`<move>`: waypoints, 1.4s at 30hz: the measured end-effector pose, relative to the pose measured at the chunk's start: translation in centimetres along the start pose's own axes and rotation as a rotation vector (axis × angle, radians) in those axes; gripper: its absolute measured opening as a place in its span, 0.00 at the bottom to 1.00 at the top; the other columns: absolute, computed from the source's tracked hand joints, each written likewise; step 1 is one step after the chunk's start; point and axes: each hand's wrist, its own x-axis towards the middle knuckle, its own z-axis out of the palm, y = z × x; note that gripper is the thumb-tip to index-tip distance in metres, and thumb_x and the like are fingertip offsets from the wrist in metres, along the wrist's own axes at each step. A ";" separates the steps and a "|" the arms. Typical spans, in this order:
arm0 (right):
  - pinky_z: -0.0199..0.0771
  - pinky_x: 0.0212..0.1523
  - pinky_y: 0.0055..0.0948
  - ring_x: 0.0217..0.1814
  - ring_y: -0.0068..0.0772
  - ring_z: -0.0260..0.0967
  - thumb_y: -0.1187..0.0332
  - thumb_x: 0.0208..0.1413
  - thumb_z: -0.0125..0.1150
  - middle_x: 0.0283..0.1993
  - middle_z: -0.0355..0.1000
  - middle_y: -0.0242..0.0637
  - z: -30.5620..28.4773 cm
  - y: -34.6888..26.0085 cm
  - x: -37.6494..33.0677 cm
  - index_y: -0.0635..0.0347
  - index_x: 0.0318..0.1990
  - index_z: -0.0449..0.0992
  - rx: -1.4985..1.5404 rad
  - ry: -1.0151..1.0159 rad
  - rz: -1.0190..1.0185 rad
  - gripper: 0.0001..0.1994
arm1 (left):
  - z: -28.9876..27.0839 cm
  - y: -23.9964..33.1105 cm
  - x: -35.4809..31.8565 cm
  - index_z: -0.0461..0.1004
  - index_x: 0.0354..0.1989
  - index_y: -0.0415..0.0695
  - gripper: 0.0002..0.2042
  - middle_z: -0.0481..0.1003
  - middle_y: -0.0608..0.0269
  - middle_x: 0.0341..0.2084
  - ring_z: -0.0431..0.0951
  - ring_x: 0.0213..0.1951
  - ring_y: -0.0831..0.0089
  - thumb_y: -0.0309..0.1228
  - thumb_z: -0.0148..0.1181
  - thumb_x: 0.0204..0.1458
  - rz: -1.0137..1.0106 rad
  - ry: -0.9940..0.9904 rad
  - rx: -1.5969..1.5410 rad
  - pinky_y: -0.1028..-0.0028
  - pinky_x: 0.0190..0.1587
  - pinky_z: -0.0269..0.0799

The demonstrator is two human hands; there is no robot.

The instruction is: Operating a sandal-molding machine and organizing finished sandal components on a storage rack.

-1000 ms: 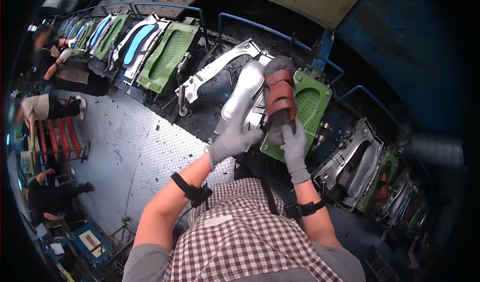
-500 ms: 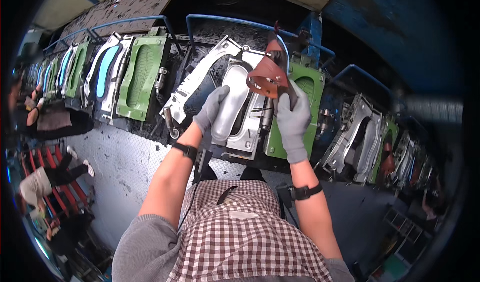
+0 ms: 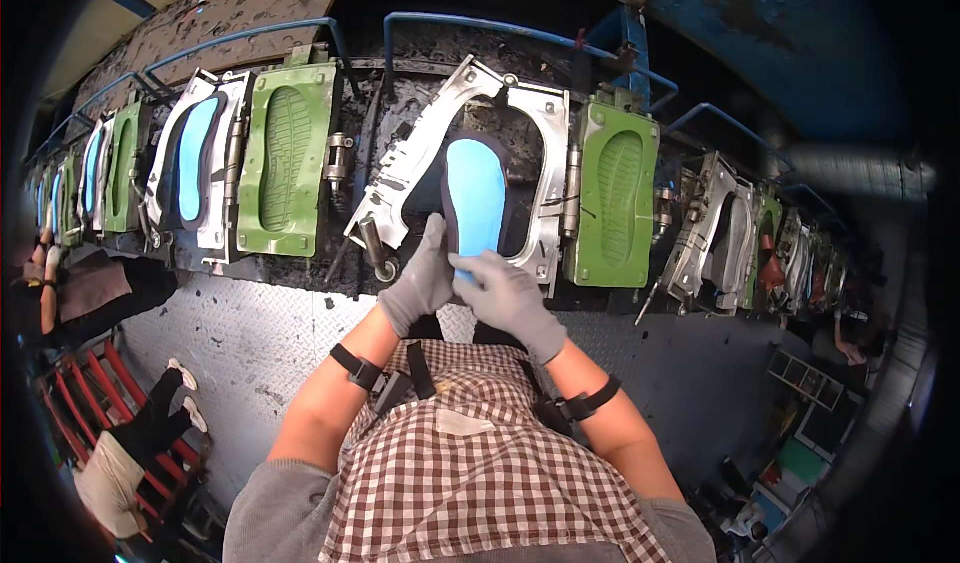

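A shoe upper with a light-blue sole face (image 3: 476, 188) and a dark rim lies sole up within the silver mould frame (image 3: 550, 178). Both hands wear grey gloves and are at its near, heel end. My left hand (image 3: 422, 281) is against the left side of the heel, thumb pointing up along the edge. My right hand (image 3: 508, 301) is closed on the heel from the right, its fingertips on the blue face. The metal last seen earlier is hidden beneath. Joined to the frame at the right is a green sole mould (image 3: 612, 193) with a ridged cavity.
On the left stand another green mould (image 3: 285, 158) and a silver mould with a blue sole (image 3: 198, 158). More moulds (image 3: 715, 233) continue to the right. A blue rail (image 3: 480, 25) runs behind. At the lower left are a red rack (image 3: 90, 393) and another person (image 3: 115, 478).
The reddish-brown upper has left its raised place in my right hand. A blue sole now covers where the bare metal last showed. My right hand came down and left to the heel.
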 end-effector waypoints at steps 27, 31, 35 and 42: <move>0.78 0.52 0.47 0.49 0.57 0.78 0.67 0.64 0.52 0.49 0.77 0.56 -9.2 7.1 7.8 0.48 0.69 0.67 0.086 0.037 0.376 0.25 | 5.6 2.5 13.3 0.48 0.78 0.42 0.40 0.73 0.53 0.58 0.77 0.54 0.68 0.42 0.62 0.64 0.689 0.308 0.943 0.68 0.56 0.75; 0.78 0.54 0.43 0.52 0.51 0.79 0.63 0.65 0.57 0.51 0.78 0.53 -13.5 13.5 1.0 0.53 0.62 0.74 0.273 0.404 0.131 0.19 | 3.6 0.8 10.6 0.60 0.70 0.37 0.28 0.70 0.53 0.59 0.71 0.60 0.66 0.44 0.53 0.70 0.717 0.215 1.242 0.67 0.64 0.66; 0.74 0.57 0.39 0.55 0.48 0.75 0.68 0.63 0.60 0.54 0.76 0.49 -27.0 27.2 -8.6 0.60 0.61 0.73 0.068 1.019 0.312 0.19 | 6.9 -3.1 8.1 0.56 0.74 0.34 0.30 0.63 0.46 0.70 0.65 0.68 0.61 0.38 0.54 0.70 0.856 0.673 1.265 0.66 0.69 0.61; 0.73 0.56 0.52 0.60 0.63 0.72 0.59 0.59 0.61 0.58 0.73 0.58 -41.8 48.8 -26.0 0.64 0.63 0.71 -0.343 1.271 1.314 0.26 | 25.3 -23.7 14.6 0.64 0.71 0.37 0.23 0.68 0.53 0.67 0.68 0.67 0.65 0.23 0.51 0.66 0.775 0.158 1.348 0.67 0.70 0.61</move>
